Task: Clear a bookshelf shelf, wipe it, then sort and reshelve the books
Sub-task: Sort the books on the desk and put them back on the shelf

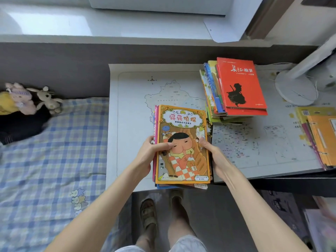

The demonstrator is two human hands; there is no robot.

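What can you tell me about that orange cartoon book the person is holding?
The orange book is a glossy picture book with an orange border, a white title plaque with red Chinese characters, and a cartoon figure on orange-and-white checks. It lies closed and face up atop a small stack over the desk's near edge. The left hand and right hand grip the stack's sides, thumbs on its cover.

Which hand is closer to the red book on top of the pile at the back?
Right. The right hand holds the right edge of the orange book, below and left of the red book; the left hand holds its left edge, farther off.
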